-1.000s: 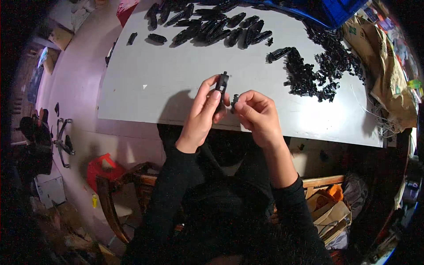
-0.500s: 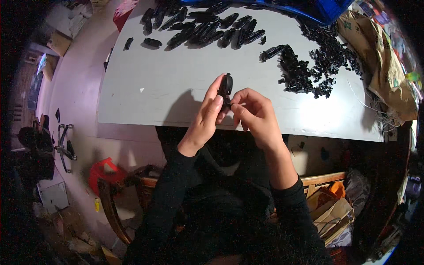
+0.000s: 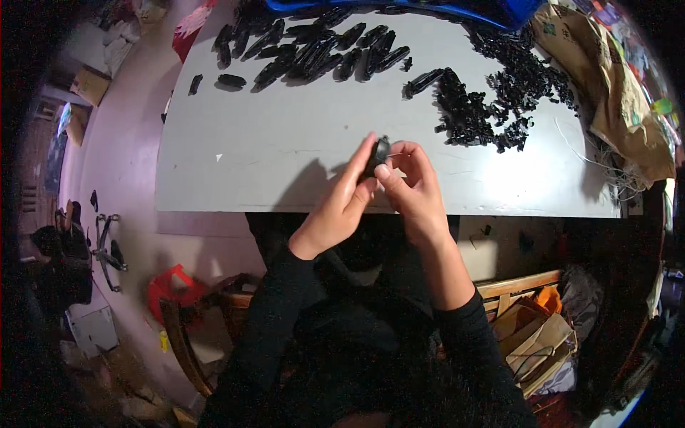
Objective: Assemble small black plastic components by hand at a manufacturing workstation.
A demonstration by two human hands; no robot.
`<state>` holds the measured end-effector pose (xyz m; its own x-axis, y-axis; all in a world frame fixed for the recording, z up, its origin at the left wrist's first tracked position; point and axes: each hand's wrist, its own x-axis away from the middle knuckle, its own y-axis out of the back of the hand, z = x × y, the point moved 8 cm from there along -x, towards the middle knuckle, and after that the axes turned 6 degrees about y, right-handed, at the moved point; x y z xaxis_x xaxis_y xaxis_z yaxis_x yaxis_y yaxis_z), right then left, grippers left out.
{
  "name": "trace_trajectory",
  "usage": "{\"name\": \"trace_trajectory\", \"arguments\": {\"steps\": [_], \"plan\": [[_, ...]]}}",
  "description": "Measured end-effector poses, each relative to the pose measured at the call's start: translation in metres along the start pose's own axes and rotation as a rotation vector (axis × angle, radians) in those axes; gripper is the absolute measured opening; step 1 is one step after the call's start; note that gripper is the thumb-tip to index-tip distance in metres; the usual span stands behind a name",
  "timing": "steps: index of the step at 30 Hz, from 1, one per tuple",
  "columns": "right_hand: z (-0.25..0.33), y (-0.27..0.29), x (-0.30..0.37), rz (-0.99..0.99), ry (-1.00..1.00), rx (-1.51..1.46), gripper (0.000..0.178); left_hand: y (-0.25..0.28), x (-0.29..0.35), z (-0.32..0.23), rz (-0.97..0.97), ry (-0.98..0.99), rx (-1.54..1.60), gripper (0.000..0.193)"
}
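The black part (image 3: 380, 152) is between both hands above the table (image 3: 235, 171), its long axis pointing away and leaning slightly right. The left hand (image 3: 332, 217) clamps it from the left; the right hand (image 3: 416, 189) touches it with the thumb, but I cannot tell whether its fingers close. Compared with the earlier frame, the left thumb sits lower.

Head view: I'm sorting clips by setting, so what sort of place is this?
Probably a small workshop, perhaps in a home: a white table bears a heap of small black parts and longer black pieces.
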<state>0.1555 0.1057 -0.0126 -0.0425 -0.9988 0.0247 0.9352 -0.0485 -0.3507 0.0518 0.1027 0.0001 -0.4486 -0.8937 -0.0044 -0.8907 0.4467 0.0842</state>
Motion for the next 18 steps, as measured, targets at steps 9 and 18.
{"name": "trace_trajectory", "arguments": {"steps": [9, 18], "plan": [[0.010, 0.077, 0.002, -0.175, -0.025, -0.105, 0.010, -0.037, -0.058, -0.004, 0.110, -0.256, -0.283, 0.043], [0.054, 0.083, -0.055, -0.172, 0.484, 1.463, 0.019, -0.032, -0.178, 0.002, -0.361, -0.293, -0.985, 0.040]]}}
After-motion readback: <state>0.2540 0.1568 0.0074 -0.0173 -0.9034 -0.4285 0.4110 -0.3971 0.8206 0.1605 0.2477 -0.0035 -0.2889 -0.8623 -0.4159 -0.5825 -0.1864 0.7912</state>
